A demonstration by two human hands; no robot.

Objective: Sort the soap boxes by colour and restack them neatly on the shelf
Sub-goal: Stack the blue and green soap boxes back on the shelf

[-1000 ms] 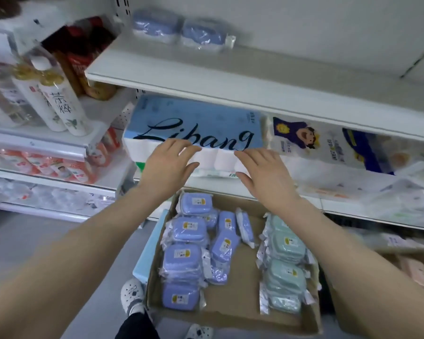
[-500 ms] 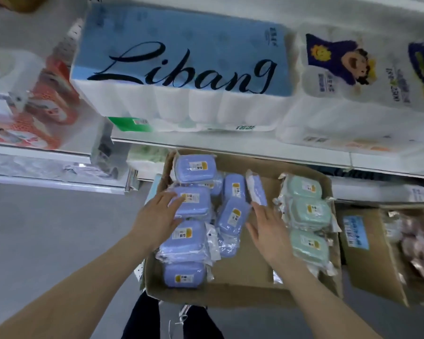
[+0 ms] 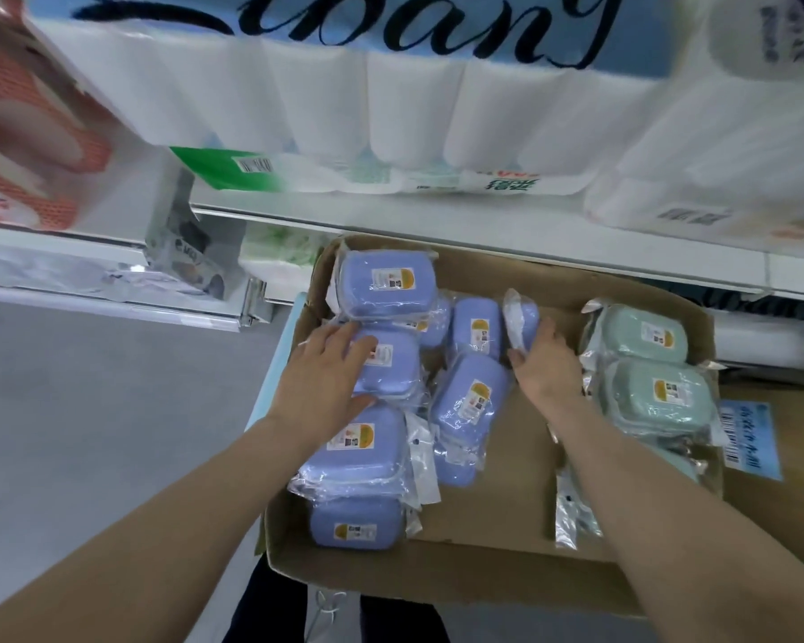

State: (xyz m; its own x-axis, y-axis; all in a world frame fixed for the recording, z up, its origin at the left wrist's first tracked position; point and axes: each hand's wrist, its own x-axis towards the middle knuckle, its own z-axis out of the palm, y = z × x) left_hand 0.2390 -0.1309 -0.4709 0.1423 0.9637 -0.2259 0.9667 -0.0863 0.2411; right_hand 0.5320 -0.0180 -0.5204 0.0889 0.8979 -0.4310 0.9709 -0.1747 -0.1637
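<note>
An open cardboard tray [image 3: 483, 580] on the floor holds several blue soap boxes [image 3: 467, 401] in plastic wrap on its left and pale green soap boxes [image 3: 660, 392] stacked on its right. My left hand [image 3: 328, 382] lies over one blue soap box [image 3: 391, 368] in the left column, fingers across its top and thumb against its near edge. Over the tray's middle, my right hand [image 3: 546, 362] grips a blue soap box standing on its edge [image 3: 521, 315], thumb on one side and fingers on the other.
A white shelf edge [image 3: 483, 234] runs just above the tray, loaded with a big toilet-paper pack [image 3: 391, 95]. Another cardboard box with a blue label [image 3: 794, 461] stands at the right. Grey floor [image 3: 112, 410] lies to the left.
The view dropped from the shelf to the tray. Both hands came down from the toilet-paper pack into the tray; the left closed on a blue box, the right took the upright one.
</note>
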